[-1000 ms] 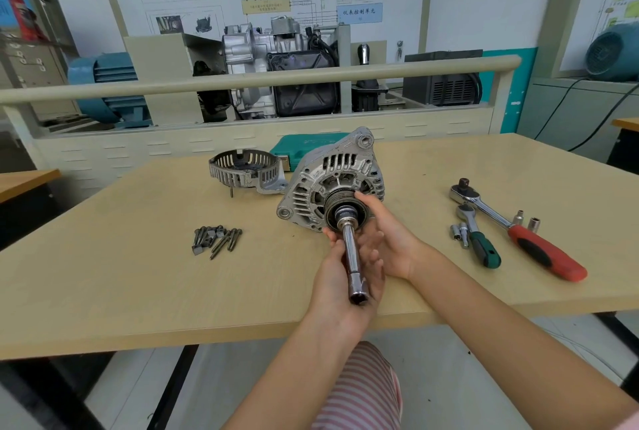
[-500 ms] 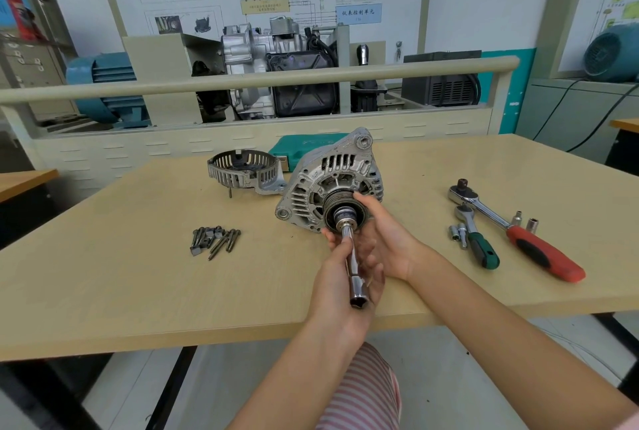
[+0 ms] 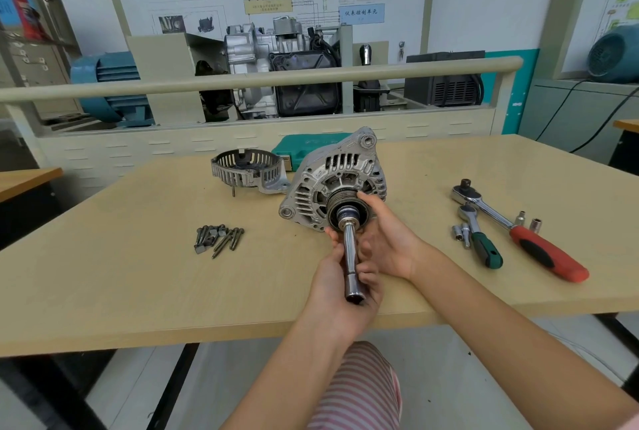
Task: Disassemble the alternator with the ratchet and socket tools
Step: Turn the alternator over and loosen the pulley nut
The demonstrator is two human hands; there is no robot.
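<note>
The grey alternator [image 3: 332, 177] stands on the wooden table [image 3: 103, 274], its pulley [image 3: 342, 208] facing me. A long chrome socket [image 3: 350, 257] sits on the pulley's centre and points back towards me. My left hand [image 3: 337, 286] grips the near end of the socket. My right hand [image 3: 383, 239] holds the pulley rim from the right, thumb on top. To the right lie a red-handled ratchet [image 3: 518, 232] and a smaller green-handled ratchet [image 3: 480, 239].
The removed rear cover [image 3: 247, 167] lies behind and left of the alternator, a teal tool case [image 3: 304, 148] behind it. Several bolts [image 3: 218, 238] are piled at the left. Small sockets [image 3: 529, 220] lie by the ratchets. The table's front edge is just below my hands.
The hands, socket and alternator have hardly moved; my left hand shifted slightly along the socket's near end.
</note>
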